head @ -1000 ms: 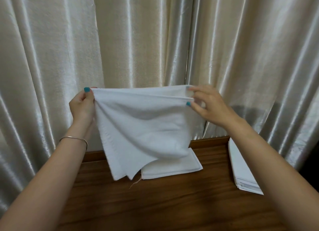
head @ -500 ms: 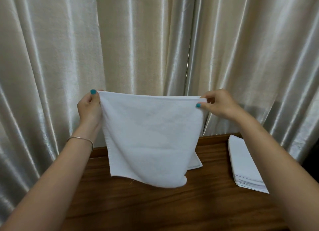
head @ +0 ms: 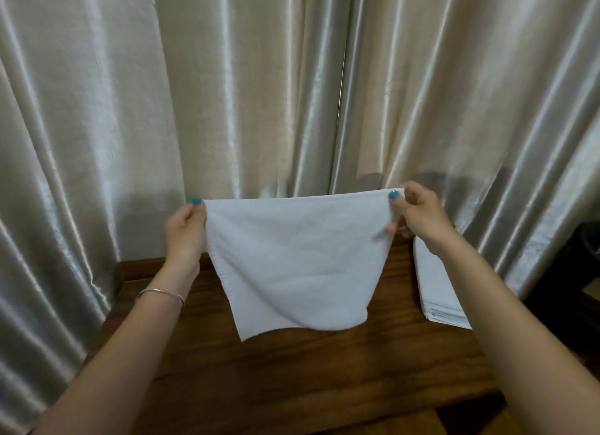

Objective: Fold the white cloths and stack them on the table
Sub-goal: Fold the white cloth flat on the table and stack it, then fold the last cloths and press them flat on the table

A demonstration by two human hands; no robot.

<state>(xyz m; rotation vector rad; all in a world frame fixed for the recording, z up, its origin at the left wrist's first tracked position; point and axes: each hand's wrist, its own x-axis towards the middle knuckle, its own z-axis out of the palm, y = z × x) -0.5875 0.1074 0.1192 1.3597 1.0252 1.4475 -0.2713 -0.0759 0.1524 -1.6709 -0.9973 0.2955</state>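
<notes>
The left hand pinches the cloth's upper left corner, fingers curled round the edge; the right hand pinches the upper right corner likewise; the top hem runs level across mid-frame between them, so the cloth hangs straight down from both, its lower edge just above the surface; a folded stack lies at right, nearer the right hand.

bare table front, folded stack right
</notes>
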